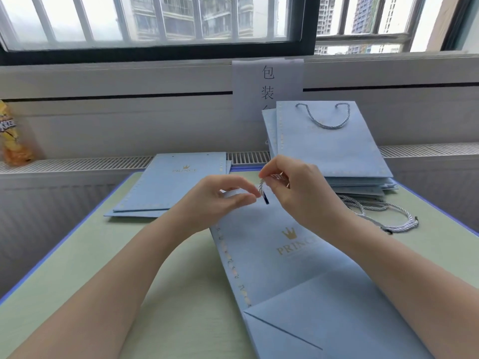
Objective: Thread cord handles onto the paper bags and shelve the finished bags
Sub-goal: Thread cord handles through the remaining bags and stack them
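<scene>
A pale green table (pixel 85 255) is set below a barred window (pixel 155 19), and places are given from the flat blue bag (pixel 298 268) lying at its middle. At that bag's far edge, a twisted cord (pixel 261 186) with a dark tip is pinched by the right hand (pixel 293 187), while the edge is pinched by the left hand (pixel 220 195). Behind and to the right, finished bags (pixel 331 141) with a handle showing are stacked. To the right, loose cords (pixel 383 213) are left. Behind and to the left, bags without handles (pixel 176 182) are waiting. Threading of this bag is judged barely begun; shelving is left.
</scene>
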### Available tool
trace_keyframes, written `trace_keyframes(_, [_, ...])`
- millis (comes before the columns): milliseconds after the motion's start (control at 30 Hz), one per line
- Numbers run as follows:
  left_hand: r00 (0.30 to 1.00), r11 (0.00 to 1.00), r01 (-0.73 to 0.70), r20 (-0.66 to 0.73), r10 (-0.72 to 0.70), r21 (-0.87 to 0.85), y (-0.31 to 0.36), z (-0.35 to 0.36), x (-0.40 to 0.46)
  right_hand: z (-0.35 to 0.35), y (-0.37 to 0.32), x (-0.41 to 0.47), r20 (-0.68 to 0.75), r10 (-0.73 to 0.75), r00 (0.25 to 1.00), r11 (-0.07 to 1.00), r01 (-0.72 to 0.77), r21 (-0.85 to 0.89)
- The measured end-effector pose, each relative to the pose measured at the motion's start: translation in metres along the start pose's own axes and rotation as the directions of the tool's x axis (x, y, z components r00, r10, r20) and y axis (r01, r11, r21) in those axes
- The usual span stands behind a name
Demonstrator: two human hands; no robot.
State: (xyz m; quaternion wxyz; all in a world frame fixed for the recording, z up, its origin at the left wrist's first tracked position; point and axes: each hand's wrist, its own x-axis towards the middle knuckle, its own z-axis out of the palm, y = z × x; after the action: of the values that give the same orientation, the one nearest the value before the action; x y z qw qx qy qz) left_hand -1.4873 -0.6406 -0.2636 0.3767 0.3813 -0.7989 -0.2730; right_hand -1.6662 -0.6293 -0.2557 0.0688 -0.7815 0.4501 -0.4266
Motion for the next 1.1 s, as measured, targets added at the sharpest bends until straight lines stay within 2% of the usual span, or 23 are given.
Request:
trace_keyframes(233, [0.998,0.998,0.065,0.016,-0.065,0.020,-0.009,0.004,0.002,0.006,-0.009,-0.004,0.082,0.027,0.996,0.950,-0.051,0.310])
trace_keyframes(300, [0.998,0.998,0.064,0.012,-0.064,0.030,-0.008,0.004,0.001,0.007,-0.007,-0.005,0.088,0.023,0.996,0.966,-0.045,0.255])
trace_keyframes(400, [0.998,0.995,0.067,0.004,-0.068,0.075,-0.004,0.001,0.001,0.009,0.000,-0.004,0.037,0.022,0.999,0.998,-0.024,0.058])
trace_keyframes(533, [0.997,0.992,0.061,-0.059,-0.055,0.110,-0.002,-0.001,0.001,0.003,0.006,0.000,-0.057,0.038,0.998,0.999,-0.037,0.015])
trace_keyframes(667, [0.996,0.997,0.057,-0.078,-0.053,0.047,0.000,-0.001,0.001,0.005,0.002,0.000,0.030,0.055,0.998,0.995,-0.057,0.084])
trace_keyframes(800, [0.997,0.998,0.064,-0.031,-0.063,0.020,0.003,-0.003,-0.001,0.015,-0.001,-0.007,0.153,0.011,0.988,1.000,-0.007,-0.027])
trace_keyframes(933, [0.952,0.962,0.254,0.147,-0.267,0.100,0.007,-0.018,-0.001,0.013,-0.004,-0.010,0.195,0.011,0.981,0.997,0.005,-0.081])
trace_keyframes(1000, [0.929,0.932,0.312,0.149,-0.340,0.183,0.005,-0.023,-0.001,0.013,-0.004,-0.010,0.215,0.024,0.976,0.999,-0.015,-0.046])
trace_keyframes(1100, [0.920,0.907,0.319,0.138,-0.366,0.275,0.001,-0.021,0.001,0.014,-0.002,-0.007,0.198,0.068,0.978,0.997,-0.072,0.014])
